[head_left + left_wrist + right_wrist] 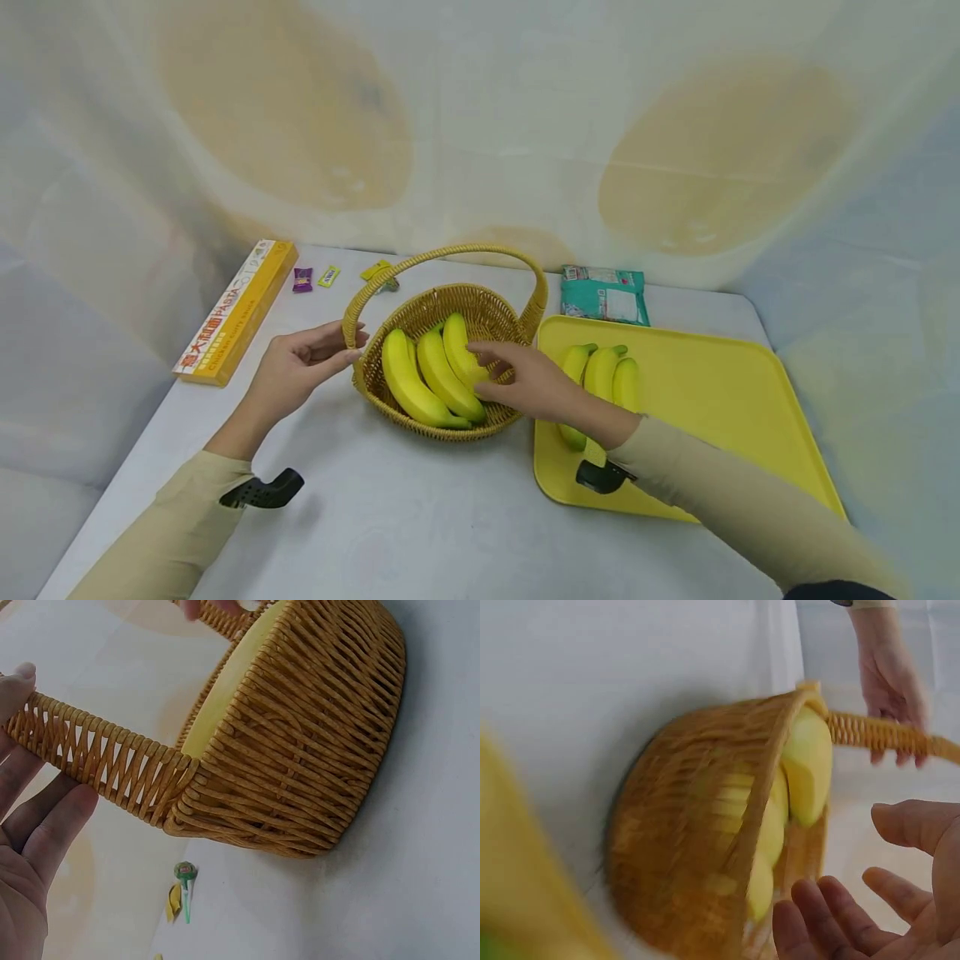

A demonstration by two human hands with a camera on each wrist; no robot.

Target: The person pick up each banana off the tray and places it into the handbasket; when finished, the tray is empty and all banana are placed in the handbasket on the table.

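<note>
A wicker basket [480,302] with a tall handle [480,248] stands mid-table and holds three yellow bananas [411,387]. My left hand [292,371] pinches the left side of the handle between thumb and fingers, as the left wrist view shows up close. Over the basket's right side is my right hand [528,379], fingers spread and slightly bent, holding nothing in the right wrist view. Its fingertips overlap the rightmost banana [459,350] in the head view, but the right wrist view shows them apart from the fruit.
Right of the basket lies a yellow tray [712,400] with several bananas [600,375] on its left part. A teal packet [603,293] lies behind the tray. At the back left are a pasta box [238,312], small wrapped candies [303,280] and a lollipop [185,874].
</note>
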